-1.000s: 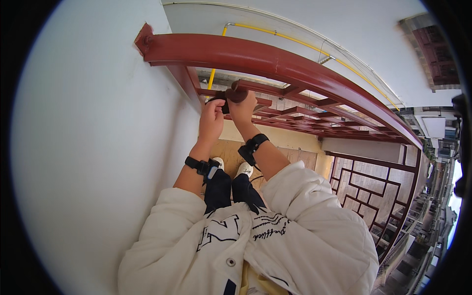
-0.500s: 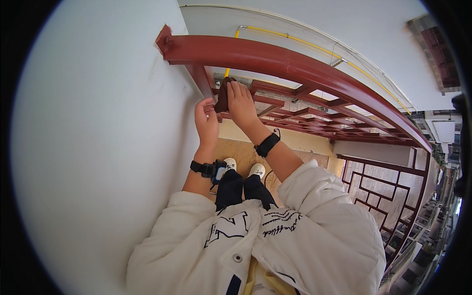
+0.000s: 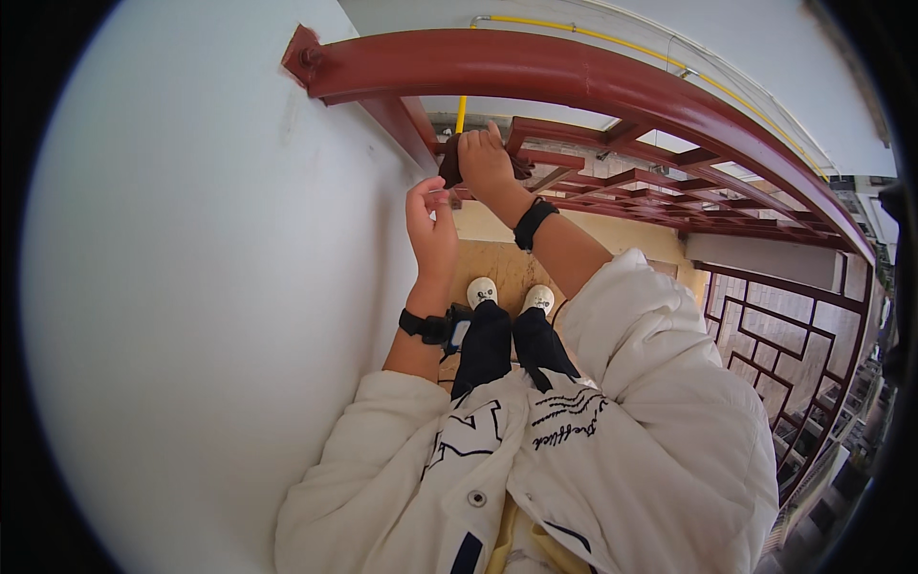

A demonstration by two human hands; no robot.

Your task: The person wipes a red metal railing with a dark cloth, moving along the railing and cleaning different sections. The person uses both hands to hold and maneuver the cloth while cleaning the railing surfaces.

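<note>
A dark brown cloth point(image 3: 450, 165) is bunched at the lattice bars close to the wall. My right hand point(image 3: 486, 165) is closed over it, with one finger sticking up, and folds of the cloth show on both sides of the hand. Just left of it and slightly lower, my left hand point(image 3: 431, 218) has its fingers partly bent and apart. Its fingertips are near the cloth's lower left edge; whether they touch it is hard to tell. The dark red railing point(image 3: 535, 65) arches over both hands.
A white wall point(image 3: 210, 287) rises along my left. Red lattice bars point(image 3: 660, 182) run off to the right below the top rail. Beyond them a yellow pipe point(image 3: 555, 24) follows another wall. A second lattice panel point(image 3: 755, 335) stands at the right.
The view has shifted, so the scene sits further right and the rail higher. My right hand has turned on the cloth, and one finger now points up. My left hand stays beside it.
</note>
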